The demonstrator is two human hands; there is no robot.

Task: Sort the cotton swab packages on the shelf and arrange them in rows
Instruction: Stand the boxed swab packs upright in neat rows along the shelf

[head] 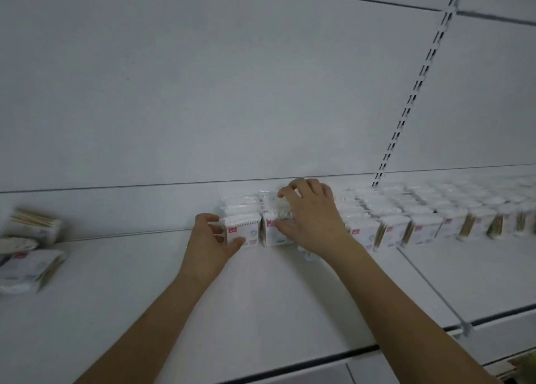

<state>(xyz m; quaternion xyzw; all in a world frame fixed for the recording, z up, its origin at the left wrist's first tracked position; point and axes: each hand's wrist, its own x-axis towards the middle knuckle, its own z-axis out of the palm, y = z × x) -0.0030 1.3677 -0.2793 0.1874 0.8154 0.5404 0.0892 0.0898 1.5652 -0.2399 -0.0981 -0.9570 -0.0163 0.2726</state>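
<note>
Hands (214, 238) (310, 218) grip end packages (242, 230) of shelf (174, 296) row.

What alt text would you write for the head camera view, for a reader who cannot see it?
Two bare hands work at the end of a row of small white cotton swab packages on a white metal shelf: the left hand grips the end package, the right hand grips its neighbour. Loose packages lie far left.
</note>
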